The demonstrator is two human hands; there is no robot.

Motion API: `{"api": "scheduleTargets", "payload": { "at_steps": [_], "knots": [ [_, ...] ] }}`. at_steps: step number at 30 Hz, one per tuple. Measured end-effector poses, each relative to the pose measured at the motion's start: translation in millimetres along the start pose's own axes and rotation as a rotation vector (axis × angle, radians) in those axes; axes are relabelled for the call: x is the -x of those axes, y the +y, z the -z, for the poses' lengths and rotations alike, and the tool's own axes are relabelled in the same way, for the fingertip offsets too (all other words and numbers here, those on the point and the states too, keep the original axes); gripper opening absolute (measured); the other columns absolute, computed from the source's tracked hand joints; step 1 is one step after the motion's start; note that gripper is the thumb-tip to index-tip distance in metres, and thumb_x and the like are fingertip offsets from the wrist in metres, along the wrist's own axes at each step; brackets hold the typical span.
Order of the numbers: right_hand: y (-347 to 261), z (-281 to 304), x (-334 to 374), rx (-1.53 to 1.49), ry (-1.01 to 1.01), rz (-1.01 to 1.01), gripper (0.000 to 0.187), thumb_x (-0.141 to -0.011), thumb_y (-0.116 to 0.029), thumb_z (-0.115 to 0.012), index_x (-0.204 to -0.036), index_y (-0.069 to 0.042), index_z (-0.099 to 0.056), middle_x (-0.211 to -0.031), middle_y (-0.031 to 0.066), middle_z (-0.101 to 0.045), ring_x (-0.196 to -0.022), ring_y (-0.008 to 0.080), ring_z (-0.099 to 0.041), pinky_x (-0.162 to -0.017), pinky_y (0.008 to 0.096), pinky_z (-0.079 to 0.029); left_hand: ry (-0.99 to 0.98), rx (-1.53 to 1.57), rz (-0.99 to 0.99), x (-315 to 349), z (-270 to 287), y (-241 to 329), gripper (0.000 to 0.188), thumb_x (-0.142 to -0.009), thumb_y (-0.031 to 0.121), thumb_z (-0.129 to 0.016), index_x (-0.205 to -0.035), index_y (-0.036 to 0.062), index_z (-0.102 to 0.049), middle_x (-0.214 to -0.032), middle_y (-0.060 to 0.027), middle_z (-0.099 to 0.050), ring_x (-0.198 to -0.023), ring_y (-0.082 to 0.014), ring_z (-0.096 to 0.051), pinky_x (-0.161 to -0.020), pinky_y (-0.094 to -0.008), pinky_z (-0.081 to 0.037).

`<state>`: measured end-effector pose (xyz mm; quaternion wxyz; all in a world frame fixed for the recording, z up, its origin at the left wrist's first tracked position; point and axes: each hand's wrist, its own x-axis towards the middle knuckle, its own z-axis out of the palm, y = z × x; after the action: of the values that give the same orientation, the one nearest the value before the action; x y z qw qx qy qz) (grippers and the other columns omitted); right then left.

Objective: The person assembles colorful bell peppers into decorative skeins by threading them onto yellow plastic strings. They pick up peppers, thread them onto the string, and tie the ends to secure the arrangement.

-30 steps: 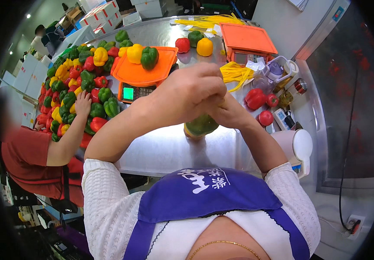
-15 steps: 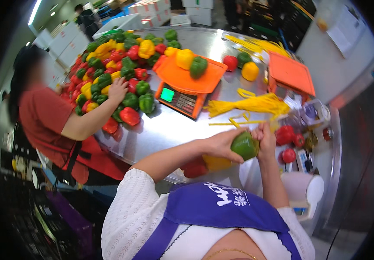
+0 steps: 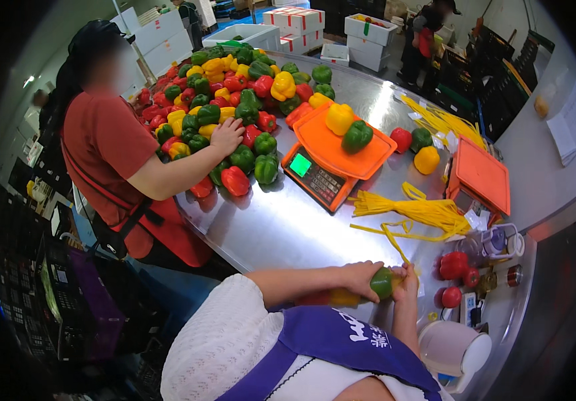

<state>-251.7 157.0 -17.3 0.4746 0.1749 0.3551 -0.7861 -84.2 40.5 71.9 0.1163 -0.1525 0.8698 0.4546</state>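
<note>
My left hand (image 3: 363,278) is wrapped round a green bell pepper (image 3: 381,283), low over the near side of the metal table. Close by, beneath my left forearm, show the blurred yellow and red of more peppers (image 3: 343,297), perhaps in the same clear wrap; I cannot tell for sure. My right hand (image 3: 405,286) is closed at the right end of the green pepper, pinching a thin yellow strip (image 3: 397,248). That strip runs up toward a bundle of yellow strips (image 3: 411,210) lying on the table.
A co-worker's hand (image 3: 226,137) rests on a large heap of mixed peppers (image 3: 234,100) at the left. An orange scale (image 3: 321,177) holds yellow and green peppers. Further right are a second orange scale (image 3: 480,175), loose peppers (image 3: 454,265), a jug (image 3: 502,242) and a pinkish container (image 3: 445,344).
My view has shifted, so the table's things sit further right. Both hands are now lower in view, nearer my apron. A yellow strip now stretches from my right hand toward the bundle.
</note>
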Motion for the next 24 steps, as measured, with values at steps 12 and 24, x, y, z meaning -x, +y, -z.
{"api": "scheduleTargets", "payload": {
  "at_steps": [12,24],
  "knots": [
    [-16.1,-12.8,15.4,-0.112,-0.067,0.111,0.038,-0.103,-0.037,-0.034,-0.078,-0.012,-0.048,-0.049,-0.0064,-0.027,-0.038,0.0088,-0.022,-0.047,0.0268,-0.033,-0.002,-0.194,-0.088,32.9,17.9,11.1,0.094,-0.065,0.030,-0.079,-0.142,0.0049,-0.030,-0.118,-0.0194,-0.056,-0.106,-0.0373,-0.056,-0.092,-0.0464,-0.046],
    [-6.7,-7.7,2.1,0.013,-0.115,0.093,0.040,-0.102,-0.043,-0.039,-0.079,-0.011,-0.047,-0.058,-0.0027,-0.035,-0.051,0.0107,-0.032,-0.054,0.0250,-0.034,0.124,-0.379,0.010,17.3,4.2,31.9,0.104,-0.065,0.047,-0.079,-0.145,0.0071,-0.027,-0.116,-0.0184,-0.055,-0.104,-0.0340,-0.059,-0.082,-0.0473,-0.048]
  ]
}}
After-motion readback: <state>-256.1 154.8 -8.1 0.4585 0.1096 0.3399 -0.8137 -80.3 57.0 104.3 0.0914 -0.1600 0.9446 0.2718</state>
